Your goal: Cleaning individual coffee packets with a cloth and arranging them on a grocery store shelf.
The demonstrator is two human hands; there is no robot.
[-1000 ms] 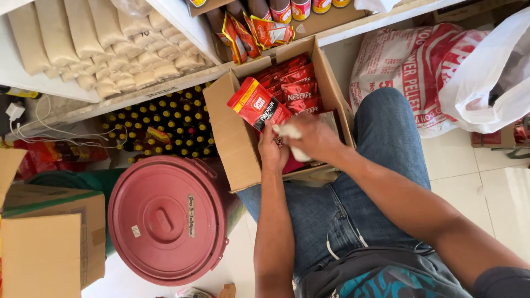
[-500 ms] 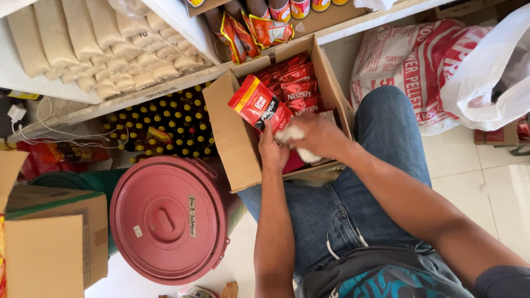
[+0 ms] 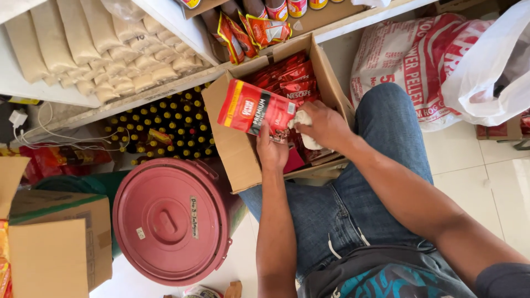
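Left hand (image 3: 271, 152) grasping red packet (image 3: 255, 107), right hand (image 3: 324, 126) clutching white cloth (image 3: 302, 118); cardboard box (image 3: 232, 149), pink lidded bucket (image 3: 171, 221) beside

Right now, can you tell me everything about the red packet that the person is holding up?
The red packet is a flat, shiny pouch that looks like plastic foil, red with a yellow strip along one edge and a dark panel in the middle. It looks sealed and full. The left hand pinches one corner and holds it tilted above the open cardboard box, over more red packets. The right hand, gripping a white cloth, is at its edge.
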